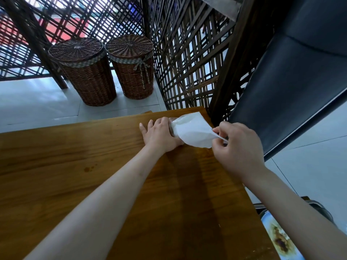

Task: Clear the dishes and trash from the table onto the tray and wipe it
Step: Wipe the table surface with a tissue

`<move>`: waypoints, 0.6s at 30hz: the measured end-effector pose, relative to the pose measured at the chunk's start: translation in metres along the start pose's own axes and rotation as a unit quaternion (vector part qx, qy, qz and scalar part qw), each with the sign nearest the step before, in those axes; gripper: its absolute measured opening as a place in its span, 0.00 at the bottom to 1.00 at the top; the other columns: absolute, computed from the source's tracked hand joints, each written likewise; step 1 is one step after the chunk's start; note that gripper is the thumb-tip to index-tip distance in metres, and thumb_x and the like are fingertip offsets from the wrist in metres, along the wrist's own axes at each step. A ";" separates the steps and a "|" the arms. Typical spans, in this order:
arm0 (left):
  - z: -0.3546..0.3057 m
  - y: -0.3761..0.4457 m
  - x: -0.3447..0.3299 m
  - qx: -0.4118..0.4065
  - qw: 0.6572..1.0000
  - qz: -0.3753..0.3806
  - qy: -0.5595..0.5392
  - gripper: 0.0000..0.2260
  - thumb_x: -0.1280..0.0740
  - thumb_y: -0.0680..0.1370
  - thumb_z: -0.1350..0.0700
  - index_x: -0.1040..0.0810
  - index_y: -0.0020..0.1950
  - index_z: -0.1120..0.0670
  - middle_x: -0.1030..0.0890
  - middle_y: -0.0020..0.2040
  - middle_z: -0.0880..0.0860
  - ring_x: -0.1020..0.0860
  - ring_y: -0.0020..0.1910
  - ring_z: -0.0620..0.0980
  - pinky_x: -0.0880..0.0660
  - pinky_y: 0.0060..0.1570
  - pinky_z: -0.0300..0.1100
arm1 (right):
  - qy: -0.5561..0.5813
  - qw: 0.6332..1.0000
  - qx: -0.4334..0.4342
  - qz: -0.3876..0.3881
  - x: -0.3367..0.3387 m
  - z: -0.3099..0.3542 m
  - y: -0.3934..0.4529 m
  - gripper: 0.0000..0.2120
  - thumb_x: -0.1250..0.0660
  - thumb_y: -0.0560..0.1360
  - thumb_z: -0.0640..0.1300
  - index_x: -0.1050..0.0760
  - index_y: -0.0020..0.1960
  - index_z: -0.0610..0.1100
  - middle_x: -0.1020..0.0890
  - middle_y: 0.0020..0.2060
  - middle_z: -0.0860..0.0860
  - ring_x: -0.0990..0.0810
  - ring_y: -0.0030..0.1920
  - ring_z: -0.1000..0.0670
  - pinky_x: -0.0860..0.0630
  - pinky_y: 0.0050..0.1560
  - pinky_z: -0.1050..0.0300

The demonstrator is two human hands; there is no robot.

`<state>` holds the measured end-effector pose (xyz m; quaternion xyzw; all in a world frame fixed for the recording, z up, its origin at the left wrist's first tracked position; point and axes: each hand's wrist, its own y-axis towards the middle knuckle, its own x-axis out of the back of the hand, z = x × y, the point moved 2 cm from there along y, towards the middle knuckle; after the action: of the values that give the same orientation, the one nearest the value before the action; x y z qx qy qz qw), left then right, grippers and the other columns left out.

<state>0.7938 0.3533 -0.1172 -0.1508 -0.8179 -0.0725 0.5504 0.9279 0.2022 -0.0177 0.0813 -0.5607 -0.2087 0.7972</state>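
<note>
Left hand grips the tissue pack; right hand pinches a tissue corner. Tissue is probably light, soft, easily torn: grip near the pack.

Daylight pours in through the lattice screen at eleven o'clock, blowing out the gaps to white and red. The floor tiles shine pale with soft glare. The worktop sits dimmer, with a broad dark shadow band toward five o'clock. Straight bars bow near the edges from the wide lens. Focus is slightly soft throughout.
</note>
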 end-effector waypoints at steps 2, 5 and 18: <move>-0.001 0.001 0.001 0.009 1.000 0.005 0.006 0.39 0.29 0.65 0.35 0.38 0.71 0.49 0.33 0.71 0.50 0.44 0.74 0.57 0.60 0.69 0.62 | 0.000 1.000 0.006 0.000 0.003 0.001 0.000 0.02 0.34 0.70 0.38 0.23 0.41 0.40 0.24 0.32 0.47 0.27 0.33 0.49 0.26 0.28 0.53; -0.003 0.001 0.001 0.017 1.000 0.013 0.010 0.39 0.29 0.65 0.35 0.37 0.70 0.48 0.34 0.71 0.50 0.44 0.74 0.57 0.60 0.69 0.63 | 0.000 1.000 0.009 0.000 0.006 0.001 0.000 0.03 0.35 0.70 0.37 0.23 0.41 0.40 0.24 0.32 0.47 0.27 0.33 0.49 0.26 0.29 0.53; -0.005 -0.001 -0.002 0.040 0.999 0.016 0.007 0.40 0.30 0.65 0.33 0.39 0.71 0.47 0.35 0.72 0.50 0.45 0.74 0.58 0.61 0.68 0.65 | 0.004 0.999 0.017 -0.042 0.025 0.005 -0.005 0.02 0.34 0.70 0.38 0.23 0.40 0.40 0.25 0.29 0.48 0.28 0.31 0.49 0.27 0.28 0.54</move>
<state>0.7991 0.3505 -0.1172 -0.1411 -0.8136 -0.0326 0.5631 0.9295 0.1875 0.0033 0.1188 -0.5572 -0.2319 0.7885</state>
